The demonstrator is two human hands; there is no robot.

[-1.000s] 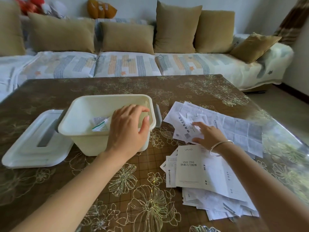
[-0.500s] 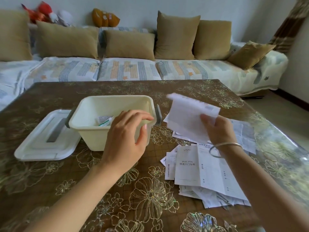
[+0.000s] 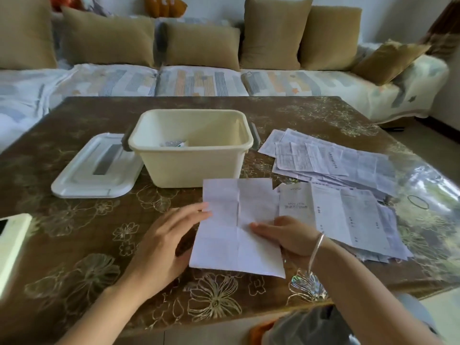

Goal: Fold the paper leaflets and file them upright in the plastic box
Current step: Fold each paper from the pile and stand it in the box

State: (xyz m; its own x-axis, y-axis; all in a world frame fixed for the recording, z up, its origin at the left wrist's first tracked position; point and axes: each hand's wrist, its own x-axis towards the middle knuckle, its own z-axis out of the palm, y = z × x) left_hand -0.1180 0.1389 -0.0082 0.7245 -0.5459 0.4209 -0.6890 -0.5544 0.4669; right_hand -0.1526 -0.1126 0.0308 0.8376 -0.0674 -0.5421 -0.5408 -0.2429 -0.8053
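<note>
An unfolded leaflet [image 3: 236, 225], creased into a grid of panels, lies flat on the counter [image 3: 74, 245] just in front of the plastic box [image 3: 191, 168]; its far edge lies close against the foot of the box's near wall. The left hand [image 3: 164, 242] is spread, fingers straight, with the fingertips touching the sheet's left edge; the right hand [image 3: 288, 235] lies on the sheet's right side, fingers stretched out flat and pointing left across the paper, pressing it down; a silver bracelet [image 3: 316, 247] circles that wrist.

The cream box stands open near the middle of the counter; inside it, low against the left side, the top of a folded leaflet [image 3: 174, 143] shows, though whether it stands upright cannot be told. The white lid [image 3: 97, 168] lies flat to the left of the box, touching it or nearly so. To the right, a loose pile of leaflets [image 3: 343, 165] spreads from beside the box toward the near edge; the right forearm crosses its near corner. A thin rubber band [image 3: 418, 202] lies beyond the pile on the right; a white flat object [image 3: 12, 245] sits at the far left edge. Behind the counter runs a sofa [image 3: 199, 80] lined with tan cushions [image 3: 201, 46].
</note>
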